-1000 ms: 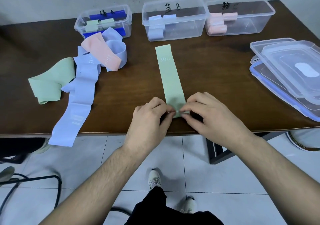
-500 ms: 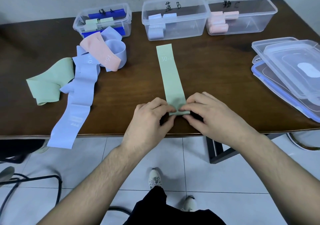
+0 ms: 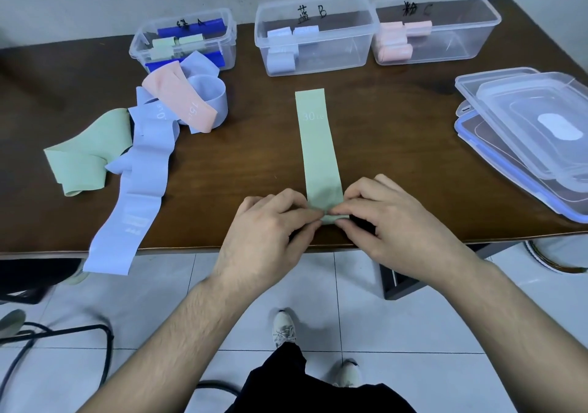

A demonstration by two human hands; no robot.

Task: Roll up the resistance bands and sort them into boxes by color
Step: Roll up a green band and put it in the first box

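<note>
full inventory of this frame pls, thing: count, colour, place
flat band: 1, green, table centre, near end being rolled
loose bands: several, green, lilac, pink, piled left; one lilac hangs over the edge
boxes: 3, clear, back row; rolled green, lilac, pink bands inside
lids: stacked, clear and blue-edged, right
table: 1, dark brown
left hand, right hand: pinch the flat band's near end
</note>
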